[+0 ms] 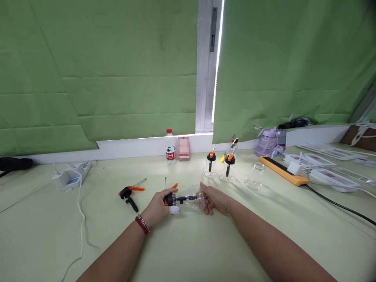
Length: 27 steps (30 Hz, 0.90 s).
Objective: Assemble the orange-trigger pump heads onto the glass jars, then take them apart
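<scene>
A clear flask-shaped bottle [192, 196] lies on its side between my hands, its neck to the left and its wide base to the right. My left hand [161, 205] is closed around its black and orange stopper [169, 199]; white tape wraps one finger. A dark rod from the stopper reaches inside the bottle. Against the base, my right hand [214, 197] has its fingers curled, gripping the rim. To the left lies a loose black and orange stopper [127, 192] with a metal tube and an orange lever.
Two stoppered bottles [210, 166] [228, 170] and an unstoppered clear bottle [255, 176] stand to the right. Behind are a water bottle [170, 148], a pink box [184, 149] and a purple jug [266, 143]. Power strips [283, 172] [73, 176] with cables lie at both sides.
</scene>
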### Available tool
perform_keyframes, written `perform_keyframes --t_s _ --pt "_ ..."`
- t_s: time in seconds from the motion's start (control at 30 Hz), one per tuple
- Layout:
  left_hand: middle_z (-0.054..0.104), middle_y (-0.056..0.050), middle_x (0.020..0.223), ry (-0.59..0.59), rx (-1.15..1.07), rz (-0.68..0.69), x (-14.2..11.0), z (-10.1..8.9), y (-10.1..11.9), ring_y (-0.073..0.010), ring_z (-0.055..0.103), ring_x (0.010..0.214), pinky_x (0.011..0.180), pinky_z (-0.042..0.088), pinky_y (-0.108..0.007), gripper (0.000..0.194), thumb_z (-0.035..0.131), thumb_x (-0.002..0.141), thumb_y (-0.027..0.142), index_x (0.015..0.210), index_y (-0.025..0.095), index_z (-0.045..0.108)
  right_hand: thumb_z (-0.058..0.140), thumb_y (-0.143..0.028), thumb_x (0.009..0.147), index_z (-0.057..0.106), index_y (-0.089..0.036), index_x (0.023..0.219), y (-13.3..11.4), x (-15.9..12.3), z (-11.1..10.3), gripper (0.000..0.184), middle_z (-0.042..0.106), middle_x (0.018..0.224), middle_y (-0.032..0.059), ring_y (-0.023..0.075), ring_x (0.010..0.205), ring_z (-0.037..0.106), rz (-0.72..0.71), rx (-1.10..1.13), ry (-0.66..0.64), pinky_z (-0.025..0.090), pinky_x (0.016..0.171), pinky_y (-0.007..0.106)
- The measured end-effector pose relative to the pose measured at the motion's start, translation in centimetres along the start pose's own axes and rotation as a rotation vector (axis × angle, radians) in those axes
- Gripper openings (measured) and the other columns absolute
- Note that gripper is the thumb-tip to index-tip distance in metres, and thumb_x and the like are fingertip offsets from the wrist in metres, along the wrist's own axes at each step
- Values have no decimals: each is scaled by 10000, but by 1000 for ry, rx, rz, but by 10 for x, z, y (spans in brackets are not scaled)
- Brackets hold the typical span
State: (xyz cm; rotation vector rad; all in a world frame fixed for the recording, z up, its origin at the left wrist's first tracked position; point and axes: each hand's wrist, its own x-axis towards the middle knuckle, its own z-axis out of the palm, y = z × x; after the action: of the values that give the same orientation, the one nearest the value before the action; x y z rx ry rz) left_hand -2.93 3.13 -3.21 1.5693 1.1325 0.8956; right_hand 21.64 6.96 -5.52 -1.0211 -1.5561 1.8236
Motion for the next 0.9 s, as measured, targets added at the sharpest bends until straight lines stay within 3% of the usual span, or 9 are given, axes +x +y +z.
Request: perform_keyframes --t_s 0.1,0.2,0.27,0.4,0.5,0.63,0.73,0.83,0.9 --pt "572 -21 817 30 9 4 1 -2 -2 -141 521 681 628 451 -259 702 793 516 276 1160 143 546 490 -554 798 477 -171 1183 -6 -7 -2 543 609 934 94 137 622 611 -96 53 -13 448 393 200" --pt "555 -4 780 44 4 1 2 -2 -3 -129 512 646 611 450 -255 702 788 521 274 1164 141 540 691 -383 699 365 -289 1298 -11 -13 -1 689 504 1188 90 155 792 610 -181 58 -29 492 498 216" --pt "553 -9 797 44 0 -7 2 -2 -2 -130 514 658 613 452 -252 699 789 517 263 1158 138 542 701 -355 689 389 -279 1283 -11 -14 0 676 523 1155 86 138 738 611 -178 39 -24 473 478 202" --pt "569 -39 867 30 -16 -12 2 0 0 -144 525 717 633 455 -251 681 791 508 234 1138 135 552 566 -471 774 512 -168 1118 -8 -9 3 462 621 864 58 81 497 553 -134 13 -6 357 352 162" --pt "575 -46 884 12 -47 -7 2 1 -1 -143 526 714 631 457 -253 673 791 514 233 1135 136 550 452 -562 808 543 -131 988 -4 -3 3 476 624 722 47 71 421 504 -111 -6 28 308 315 156" --pt "548 -6 776 6 -81 -26 1 1 0 -113 495 613 575 456 -251 667 792 514 241 1124 131 546 390 -607 813 564 -116 960 0 0 0 541 607 674 46 76 425 496 -91 -42 49 308 316 158" --pt "508 26 714 22 -86 -37 0 0 3 -97 472 572 559 452 -246 672 795 505 234 1120 125 545 450 -593 794 545 -134 1078 -3 -4 -1 548 617 766 69 106 529 551 -97 -42 48 354 352 169" --pt "482 38 706 40 -88 -25 -1 -1 5 -90 467 565 555 451 -239 683 802 485 219 1112 121 551 631 -482 724 431 -233 1257 -9 -10 0 622 561 1090 99 136 729 588 -201 -23 19 425 443 187" --pt "476 41 703 44 -103 -26 -1 -2 6 -90 466 562 551 456 -242 698 806 474 219 1117 123 549 700 -414 678 394 -270 1288 -11 -13 0 698 492 1207 97 133 761 582 -241 -25 12 432 468 191"
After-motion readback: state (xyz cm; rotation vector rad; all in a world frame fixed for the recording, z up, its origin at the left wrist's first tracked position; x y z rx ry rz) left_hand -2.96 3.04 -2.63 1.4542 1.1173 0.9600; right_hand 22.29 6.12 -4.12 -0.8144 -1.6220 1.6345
